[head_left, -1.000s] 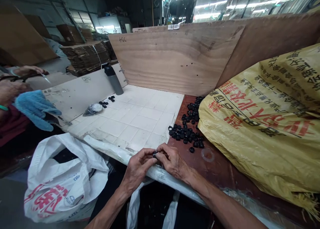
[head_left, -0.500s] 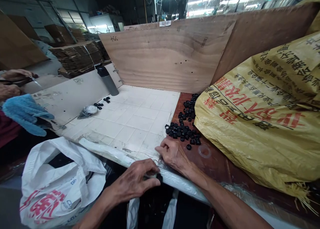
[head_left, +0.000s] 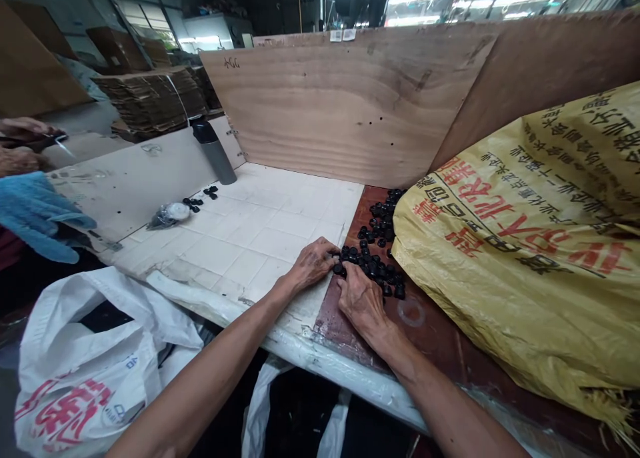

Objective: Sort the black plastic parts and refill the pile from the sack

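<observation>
Black caps (head_left: 373, 266) near bench's right edge: your left hand (head_left: 313, 263) and right hand (head_left: 361, 299), fingers curled, now both reached in; grip unclear.

Red and black Chinese print covers the yellow sack (head_left: 525, 245).

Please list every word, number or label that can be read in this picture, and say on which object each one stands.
"AGG" (uncertain): handwritten in the top left corner of the wooden board.
Yellow sack: large red and black Chinese characters, upside down and creased, not readable.
White plastic bag: red print and small blue letters, crumpled, not readable.
White stickers on the board's top edge: too small to read.
</observation>
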The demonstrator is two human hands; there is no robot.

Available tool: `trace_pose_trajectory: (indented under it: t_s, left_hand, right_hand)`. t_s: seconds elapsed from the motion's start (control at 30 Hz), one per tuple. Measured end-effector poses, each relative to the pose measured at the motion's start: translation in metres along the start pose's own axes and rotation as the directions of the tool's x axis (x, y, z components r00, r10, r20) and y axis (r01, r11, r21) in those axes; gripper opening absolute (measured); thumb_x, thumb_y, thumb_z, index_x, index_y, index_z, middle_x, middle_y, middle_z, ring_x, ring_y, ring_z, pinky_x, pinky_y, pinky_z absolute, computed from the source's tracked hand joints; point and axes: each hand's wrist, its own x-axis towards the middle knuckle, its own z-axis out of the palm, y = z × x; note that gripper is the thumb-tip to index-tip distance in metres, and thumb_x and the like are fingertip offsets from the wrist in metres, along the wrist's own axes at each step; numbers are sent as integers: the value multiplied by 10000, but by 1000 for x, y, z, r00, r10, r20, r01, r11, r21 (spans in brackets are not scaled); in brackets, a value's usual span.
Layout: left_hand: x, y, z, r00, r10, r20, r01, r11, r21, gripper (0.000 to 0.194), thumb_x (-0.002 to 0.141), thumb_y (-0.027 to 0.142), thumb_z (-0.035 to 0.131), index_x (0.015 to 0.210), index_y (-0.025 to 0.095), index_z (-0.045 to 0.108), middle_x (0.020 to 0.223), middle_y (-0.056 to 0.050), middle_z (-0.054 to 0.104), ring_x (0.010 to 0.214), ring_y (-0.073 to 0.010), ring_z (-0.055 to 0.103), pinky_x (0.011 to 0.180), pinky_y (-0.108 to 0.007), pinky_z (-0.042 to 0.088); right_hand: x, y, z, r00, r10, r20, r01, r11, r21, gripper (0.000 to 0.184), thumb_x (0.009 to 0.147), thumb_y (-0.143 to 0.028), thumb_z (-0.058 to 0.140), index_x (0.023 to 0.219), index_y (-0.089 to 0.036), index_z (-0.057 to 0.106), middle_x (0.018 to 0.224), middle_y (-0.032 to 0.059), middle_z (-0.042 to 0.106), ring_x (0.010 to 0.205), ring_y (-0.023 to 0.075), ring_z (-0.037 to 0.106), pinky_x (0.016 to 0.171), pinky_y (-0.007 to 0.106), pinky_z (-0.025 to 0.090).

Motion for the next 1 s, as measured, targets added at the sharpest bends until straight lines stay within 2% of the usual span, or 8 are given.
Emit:
trace_pose_trajectory:
  t_s: [0.2,0.3,0.4,0.47,0.6,0.7,0.83,1.0]
  left_hand:
    - [-28,8,-4,996,14,-87,-10,998,56,183,852,166,591,1025,182,651,902,-42,637,791,-170,594,790,-323,486]
    - [-48,12,-9,987,0,-163,3,1000,21,188,859,171,587,1042,192,627,965,-47,623,840,-168,609,811,-318,504]
    - [-70,16,-15,981,-41,-189,17,992,-124,207,850,173,606,1054,192,636,1010,-53,602,856,-154,614,791,-291,527]
    - [-83,19,-18,974,-113,-194,64,969,-239,226,836,179,631,1061,188,654,1020,-53,598,827,-140,613,757,-278,534]
    - [-98,26,-16,939,-315,-138,213,848,-486,285,805,217,692,1087,182,660,1040,-47,642,828,-134,641,759,-276,537]
    - [-101,32,-15,907,-419,-40,304,718,-627,357,776,258,744,1096,162,620,932,-28,679,800,-133,651,775,-279,536]
    - [-101,35,-14,904,-427,3,298,626,-721,351,749,312,790,1002,144,613,867,-36,701,815,-160,678,810,-310,548]
    - [-104,31,-11,910,-415,-23,237,565,-791,381,752,317,797,1040,139,621,904,-63,720,830,-196,705,855,-377,568]
  right_hand:
    - [1,-3,-6,1000,26,17,-24,995,-102,132,881,-109,493,955,-193,562,941,64,621,731,179,596,581,291,327]
    - [-1,-3,-6,1000,-24,-10,23,995,-100,122,843,-97,498,906,-191,544,955,63,585,687,158,553,572,286,317]
    - [-3,-3,-6,996,-89,-28,91,995,48,105,804,-99,513,859,-188,526,884,50,575,712,164,545,613,280,353]
    - [-2,-4,-7,998,-61,-27,65,975,213,76,788,-125,541,811,-195,520,785,18,564,685,160,536,623,275,372]
    - [3,-7,-10,993,72,98,-115,815,569,114,732,-215,653,798,-202,560,641,-53,511,548,121,461,537,248,352]
    - [7,-9,-14,986,71,150,-157,696,701,172,720,-271,704,864,-196,647,656,-53,519,565,116,458,535,238,367]
    - [7,-12,-18,986,-19,163,-119,601,790,213,746,-282,702,939,-198,732,899,23,642,736,145,580,668,265,477]
    - [5,-17,-21,920,24,391,-374,350,859,381,791,-377,706,1102,-161,669,754,38,723,712,185,685,755,334,551]
